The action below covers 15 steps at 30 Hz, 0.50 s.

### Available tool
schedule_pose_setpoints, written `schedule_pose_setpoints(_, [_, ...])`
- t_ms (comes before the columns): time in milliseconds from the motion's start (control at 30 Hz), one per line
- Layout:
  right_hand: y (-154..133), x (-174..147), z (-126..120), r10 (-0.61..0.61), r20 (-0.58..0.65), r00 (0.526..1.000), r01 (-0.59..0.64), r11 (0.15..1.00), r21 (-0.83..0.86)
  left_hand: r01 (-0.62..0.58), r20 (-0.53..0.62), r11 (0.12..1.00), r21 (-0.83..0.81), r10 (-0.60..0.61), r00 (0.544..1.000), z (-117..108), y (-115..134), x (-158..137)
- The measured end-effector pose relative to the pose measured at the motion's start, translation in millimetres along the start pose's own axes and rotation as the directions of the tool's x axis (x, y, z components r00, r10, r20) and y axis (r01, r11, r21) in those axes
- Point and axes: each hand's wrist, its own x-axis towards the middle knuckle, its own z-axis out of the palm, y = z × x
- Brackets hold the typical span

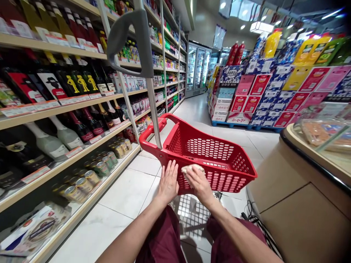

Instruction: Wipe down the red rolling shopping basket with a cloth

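Note:
A red plastic shopping basket on wheels (245,164) with slotted sides stands right in front of me. From its left end a metal pole (152,106) rises to a grey loop handle (146,44). My left hand (168,182) lies flat against the near side wall, fingers stretched out. Against that same wall, a little to the right, my right hand (199,182) presses a crumpled, pale cloth (192,168); its fingers cover part of the cloth. No goods show inside the basket.
Shelves (82,144) of bottles and cans line the left side. At the right stands a beige counter (298,190) with packaged food on top and black cables (253,219) at its foot. Stacked drink cartons (246,91) sit on a blue pallet behind. Glass-door fridges (196,67) stand far back.

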Motion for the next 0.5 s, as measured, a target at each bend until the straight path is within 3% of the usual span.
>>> schedule_pose_setpoints(100, [17,-7,-13,0.069,-0.022,0.997,-0.07,0.997,-0.039,-0.033,0.014,0.999,-0.017,0.033,0.999,3,12,7])
schedule_pose_setpoints(267, [31,-48,-21,0.013,0.131,0.991,-0.006,0.999,-0.05,-0.14,0.083,0.989,-0.037,0.143,0.986,14,36,11])
schedule_pose_setpoints(500, [55,-47,-41,0.162,-0.038,0.986,-0.165,0.983,-0.082,-0.206,0.116,0.976,-0.069,0.213,0.97,25,66,29])
